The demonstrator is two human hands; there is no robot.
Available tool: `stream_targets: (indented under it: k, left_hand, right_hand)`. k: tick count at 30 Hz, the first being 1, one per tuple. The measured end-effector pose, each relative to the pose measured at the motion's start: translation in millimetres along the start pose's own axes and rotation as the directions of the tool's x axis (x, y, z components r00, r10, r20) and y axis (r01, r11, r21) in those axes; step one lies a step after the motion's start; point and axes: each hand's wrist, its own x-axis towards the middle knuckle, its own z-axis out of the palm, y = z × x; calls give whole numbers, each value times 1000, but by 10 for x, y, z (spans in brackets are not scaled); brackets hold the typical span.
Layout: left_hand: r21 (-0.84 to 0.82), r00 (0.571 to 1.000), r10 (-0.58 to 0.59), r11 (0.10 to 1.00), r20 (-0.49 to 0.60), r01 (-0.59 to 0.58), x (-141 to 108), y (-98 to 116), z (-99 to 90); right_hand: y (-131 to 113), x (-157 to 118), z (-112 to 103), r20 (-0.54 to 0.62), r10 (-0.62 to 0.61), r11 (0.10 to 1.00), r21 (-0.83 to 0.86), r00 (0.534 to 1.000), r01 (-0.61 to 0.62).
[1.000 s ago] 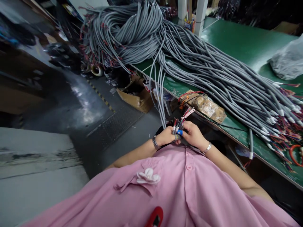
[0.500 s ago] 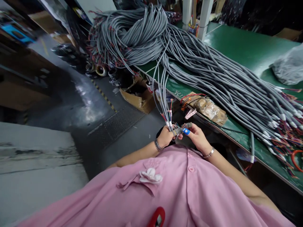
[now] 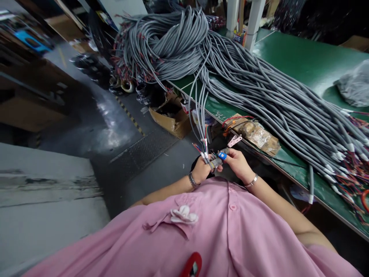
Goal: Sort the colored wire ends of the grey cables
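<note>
My left hand (image 3: 201,170) is closed around several grey cables (image 3: 198,125) that hang down from the bench edge. Their ends carry white sleeves (image 3: 204,155), and thin coloured wires (image 3: 197,147) fan out above the fist. Close beside it, my right hand (image 3: 238,164) pinches at the coloured wires between the two hands, a blue cover (image 3: 222,155) on its thumb. Grey wrappings cover some fingertips of both hands. The exact grip of the right fingertips is too small to make out.
A green bench (image 3: 294,57) bears a long heap of grey cables (image 3: 259,82). Along its edge lie a tape-wrapped block (image 3: 256,134) and a pink clip (image 3: 235,141). An opened cardboard box (image 3: 165,122) is on the floor; a pale cabinet (image 3: 52,215) stands at left.
My right hand has shifted slightly left and up, its thumb nearer the left hand's cable ends. The left hand keeps its hold. The whole view has turned a little, moving the background right.
</note>
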Motion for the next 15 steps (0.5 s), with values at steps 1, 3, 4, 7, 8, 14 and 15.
stream_targets:
  k: [1, 3, 4, 7, 8, 14, 15]
  left_hand:
    - [-27, 1000, -8, 1000, -24, 7, 7, -13, 1]
    - [-70, 998, -20, 997, -61, 16, 22, -32, 1]
    - [-81, 997, -22, 997, -70, 16, 29, -36, 0]
    - [-86, 997, -21, 996, -76, 15, 43, -31, 4]
    - [-87, 996, -25, 996, -83, 18, 46, -26, 6]
    - [-157, 992, -54, 987, -113, 36, 53, -25, -7]
    - [-174, 992, -58, 984, -111, 39, 52, -31, -15]
  right_hand:
    - [16, 5, -8, -38, -10, 1000, -18, 999, 10]
    - [47, 2, -26, -93, -34, 999, -44, 995, 30]
    - [59, -3, -32, -105, -41, 998, -50, 994, 36]
    - [76, -24, -30, -114, -41, 998, -49, 993, 36]
    - [77, -29, -23, -117, -41, 998, -48, 992, 36]
    - [127, -2, -18, -163, -58, 997, -60, 985, 49]
    - [141, 9, -33, -179, -56, 997, -60, 982, 46]
